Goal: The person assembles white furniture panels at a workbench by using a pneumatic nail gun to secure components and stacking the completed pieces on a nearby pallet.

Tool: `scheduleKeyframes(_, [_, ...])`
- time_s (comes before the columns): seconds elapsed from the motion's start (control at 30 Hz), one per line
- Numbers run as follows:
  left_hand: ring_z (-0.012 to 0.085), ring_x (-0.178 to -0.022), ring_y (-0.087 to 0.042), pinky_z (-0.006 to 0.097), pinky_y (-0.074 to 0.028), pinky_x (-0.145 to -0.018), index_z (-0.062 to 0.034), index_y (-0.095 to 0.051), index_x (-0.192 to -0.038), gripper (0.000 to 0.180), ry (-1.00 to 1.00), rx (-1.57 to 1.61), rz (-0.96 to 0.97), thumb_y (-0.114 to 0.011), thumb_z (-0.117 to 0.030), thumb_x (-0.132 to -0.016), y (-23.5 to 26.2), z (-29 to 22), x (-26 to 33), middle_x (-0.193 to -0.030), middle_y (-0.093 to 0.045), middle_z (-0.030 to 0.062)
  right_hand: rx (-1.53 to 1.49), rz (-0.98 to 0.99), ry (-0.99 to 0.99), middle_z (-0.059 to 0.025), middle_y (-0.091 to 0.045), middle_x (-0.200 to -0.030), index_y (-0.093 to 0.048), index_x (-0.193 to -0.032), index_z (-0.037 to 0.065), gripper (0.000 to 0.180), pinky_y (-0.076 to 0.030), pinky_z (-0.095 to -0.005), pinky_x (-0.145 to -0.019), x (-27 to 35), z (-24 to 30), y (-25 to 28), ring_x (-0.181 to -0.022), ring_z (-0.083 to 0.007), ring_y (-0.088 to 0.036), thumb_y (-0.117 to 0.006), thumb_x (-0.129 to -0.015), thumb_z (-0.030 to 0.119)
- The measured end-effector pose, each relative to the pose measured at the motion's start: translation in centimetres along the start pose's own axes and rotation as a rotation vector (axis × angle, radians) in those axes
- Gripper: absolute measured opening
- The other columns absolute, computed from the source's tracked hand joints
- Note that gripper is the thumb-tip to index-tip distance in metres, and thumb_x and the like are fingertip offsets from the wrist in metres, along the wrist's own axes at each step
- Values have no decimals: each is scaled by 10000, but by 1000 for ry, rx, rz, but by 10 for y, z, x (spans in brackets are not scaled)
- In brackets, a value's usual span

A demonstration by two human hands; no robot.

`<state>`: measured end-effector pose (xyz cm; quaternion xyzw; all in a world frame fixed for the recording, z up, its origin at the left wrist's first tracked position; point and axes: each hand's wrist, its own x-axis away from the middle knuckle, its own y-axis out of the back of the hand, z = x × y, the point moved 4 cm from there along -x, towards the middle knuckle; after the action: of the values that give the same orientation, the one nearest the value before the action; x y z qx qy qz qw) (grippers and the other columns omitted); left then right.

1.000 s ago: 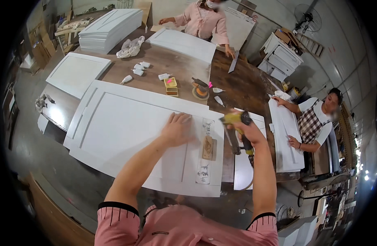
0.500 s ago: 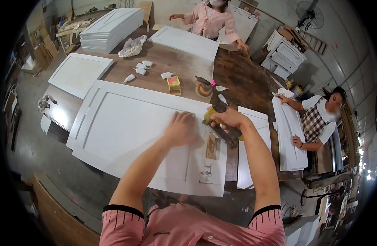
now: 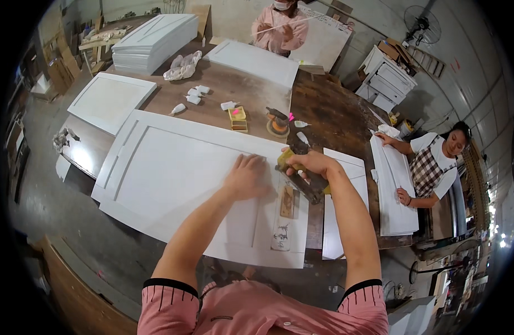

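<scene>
A large white cabinet door panel with a recessed centre lies in front of me. My left hand rests on it near its right side, palm down with the fingers spread a little. In my right hand is a yellow-and-black nail gun, gripped at the handle. Its nose is over the panel's upper right corner; whether it touches cannot be made out. Below the nail gun, a small wooden block and a pale strip with dark markings lie on the panel's right border.
Beyond the panel are an orange sander, a yellow box and several white glue bottles. Stacked white panels stand at far left. Another white panel lies to the right. One co-worker handles panels; another stands opposite.
The co-worker opposite has drawn both hands in to the chest, with a thin pale strip before them. My hands and the nail gun stay almost where they were.
</scene>
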<state>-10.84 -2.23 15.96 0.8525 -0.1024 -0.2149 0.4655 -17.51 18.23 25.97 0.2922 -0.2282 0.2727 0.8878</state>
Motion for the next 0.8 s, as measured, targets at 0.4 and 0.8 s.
scheduleKeyframes(0.4, [338, -1501, -308, 556, -171, -1254, -57, -579, -1411, 737, -11, 3, -17, -710, -491, -829, 3, -3, 7, -1560, -440, 140, -91, -56, 183, 1, -704, -937, -654, -1294, 148, 496, -461, -270, -529, 85, 19, -15, -623, -104, -591, -754, -853, 351])
scheduleKeyframes(0.8, [385, -1528, -257, 626, -146, -1237, -17, -496, -1470, 746, -7, 23, 174, -712, -436, -891, -3, -74, 154, -1611, -361, 160, -360, 94, 70, 27, -598, -799, -526, -1500, 193, 713, -424, -255, -527, 191, -61, -92, -575, -79, -521, -793, -848, 87])
